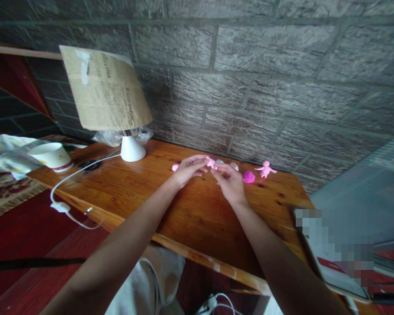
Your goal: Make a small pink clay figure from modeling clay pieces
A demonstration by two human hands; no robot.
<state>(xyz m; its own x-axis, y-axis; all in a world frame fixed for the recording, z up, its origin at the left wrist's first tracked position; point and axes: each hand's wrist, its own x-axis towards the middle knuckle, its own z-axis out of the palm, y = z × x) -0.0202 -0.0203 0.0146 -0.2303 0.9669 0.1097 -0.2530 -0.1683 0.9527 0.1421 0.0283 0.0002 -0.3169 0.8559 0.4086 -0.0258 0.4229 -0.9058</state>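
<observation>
A small piece of pale pink modelling clay point(210, 162) is held up between my two hands, above the wooden table. My left hand point(189, 169) pinches it from the left, while the fingertips of my right hand point(232, 180) close on its lower right side. Its exact shape is too small to make out. Just left of my left hand lies a pale pink lump point(175, 167), partly covered. Beside my right hand rests a bright magenta clay lump point(248, 176). Farther right, a pink doll-like figure point(265, 169) has its arms spread. Small round pale things point(234, 166) are partly hidden behind my right hand.
On the left of the wooden table point(197, 218) stand a lamp point(133, 148) with a newsprint shade and a paper cup point(52, 156). Dark scissors point(91, 164) lie near the lamp's white cord point(75, 172). A tablet-like device point(341, 275) sits at the right edge. A brick wall point(265, 96) rises behind.
</observation>
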